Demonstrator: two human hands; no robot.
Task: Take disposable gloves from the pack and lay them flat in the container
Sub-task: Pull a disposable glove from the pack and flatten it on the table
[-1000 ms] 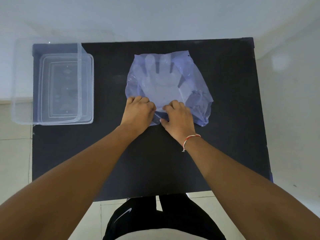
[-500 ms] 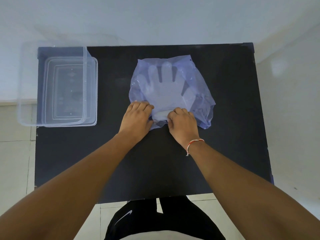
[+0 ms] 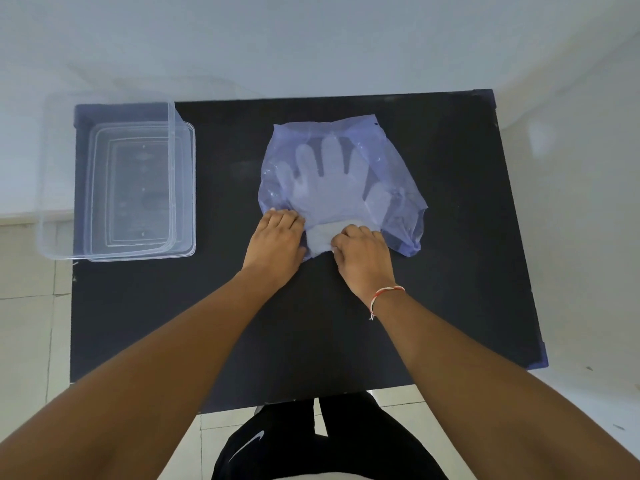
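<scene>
While flat on the table [image 3: 450,306], glove cuffs [image 3: 323,235] between left hand [image 3: 277,242] and right hand [image 3: 362,256] fingers, clamped.

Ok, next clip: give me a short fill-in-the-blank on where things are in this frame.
1. The clear container sits at the table's far ____ corner.
2. The gloves visible through the pack point their fingers ____ from the person.
3. The white cuff end sticks out of the pack between the left hand and the ____ hand.
4. The wrist with a red-and-white thread is the ____ one.

Missing: left; away; right; right
</scene>
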